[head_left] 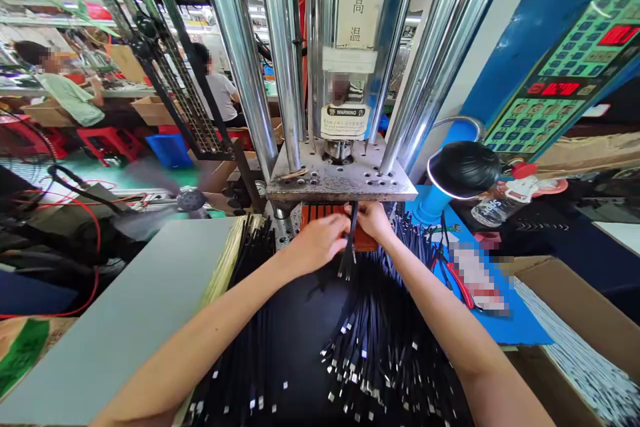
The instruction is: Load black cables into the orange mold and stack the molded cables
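Observation:
Under the press's metal plate (340,183), both hands meet at an orange-brown mould (367,241) with dark slots. My right hand (374,219) pinches a few black cables (349,260), whose ends with metal tips hang down towards me. Close beside it on the left, my left hand (324,237) has its fingers bent against the same cables; its fingertips are partly hidden, so what they grip is unclear. Many more black cables (360,340) with silver plugs lie fanned out below the hands. Another bundle of black cables (250,320) runs under my left forearm.
Polished steel columns (240,47) stand around the press. On the right are a black lamp (465,170), red-handled pliers (460,283), a control panel (565,73) and a cardboard box (575,307) of white cables. A grey board (125,320) lies left. Two people sit farther back.

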Tool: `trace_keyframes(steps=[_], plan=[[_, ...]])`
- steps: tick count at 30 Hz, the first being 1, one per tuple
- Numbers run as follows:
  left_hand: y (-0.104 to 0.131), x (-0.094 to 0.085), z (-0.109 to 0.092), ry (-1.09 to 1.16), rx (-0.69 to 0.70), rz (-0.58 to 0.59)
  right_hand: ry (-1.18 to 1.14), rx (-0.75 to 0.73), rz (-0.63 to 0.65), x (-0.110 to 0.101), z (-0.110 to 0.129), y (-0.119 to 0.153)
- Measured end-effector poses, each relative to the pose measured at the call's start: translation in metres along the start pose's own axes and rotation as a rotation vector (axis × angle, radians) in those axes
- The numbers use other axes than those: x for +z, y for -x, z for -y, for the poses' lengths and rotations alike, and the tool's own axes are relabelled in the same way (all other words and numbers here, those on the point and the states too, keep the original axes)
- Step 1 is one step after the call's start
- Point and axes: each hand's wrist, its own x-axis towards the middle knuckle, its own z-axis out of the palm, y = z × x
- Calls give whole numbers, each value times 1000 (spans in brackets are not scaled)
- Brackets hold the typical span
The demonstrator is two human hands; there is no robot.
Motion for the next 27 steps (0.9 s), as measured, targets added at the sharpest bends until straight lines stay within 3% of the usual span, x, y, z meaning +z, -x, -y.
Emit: trace_keyframes(steps=[2, 4, 12, 17, 23, 27], plan=[[11, 17, 14, -114, 114, 252, -12, 0, 20, 2, -2, -3], [18, 25, 21, -198, 171, 345, -27, 0, 53, 2, -3, -3], [19, 28, 13, -364, 182, 278, -50, -51, 54, -5, 7, 10], [20, 29, 11, -319, 134, 256, 52, -61, 39, -4, 2, 11], [-23, 24, 26, -259, -103, 448, 352, 64, -68, 7, 9, -27], [-63, 28, 54, -166, -260, 428, 420, 110, -100, 1, 13, -13]])
